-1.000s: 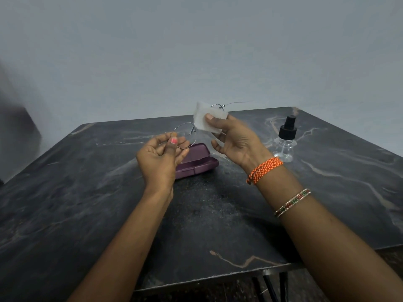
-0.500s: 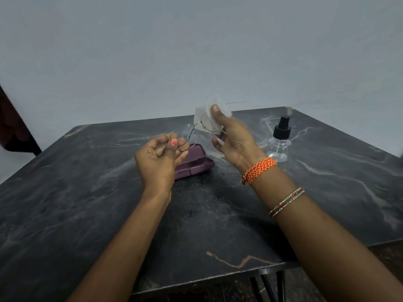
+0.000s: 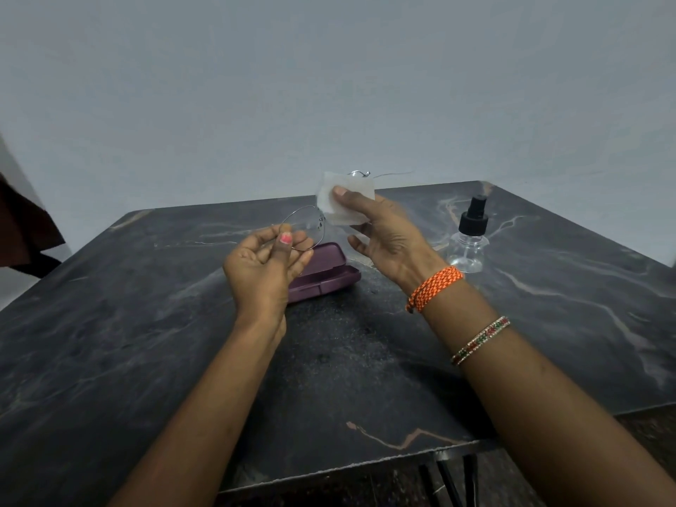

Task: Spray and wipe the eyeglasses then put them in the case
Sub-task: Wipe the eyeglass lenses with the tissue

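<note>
Eyeglasses [image 3: 305, 228] are up in the air over the dark tabletop [image 3: 146, 342], thin wire frame. Left hand [image 3: 265, 268] has its fingers [image 3: 284, 238] curled in, pinching one lens rim. Right hand [image 3: 380, 232] presses a white cloth [image 3: 345, 197] over the other lens, thumb on top. Purple case [image 3: 322, 274] lies shut below, spray bottle [image 3: 470, 239] stands off right.

i see a dark, matt marbled stone worktop [image 3: 146, 342]; on it a smooth purple plastic case [image 3: 325, 274], beside it a clear glossy plastic bottle [image 3: 466, 250]; thin metal-rimmed glasses [image 3: 303, 228], soft white cloth [image 3: 347, 201].
</note>
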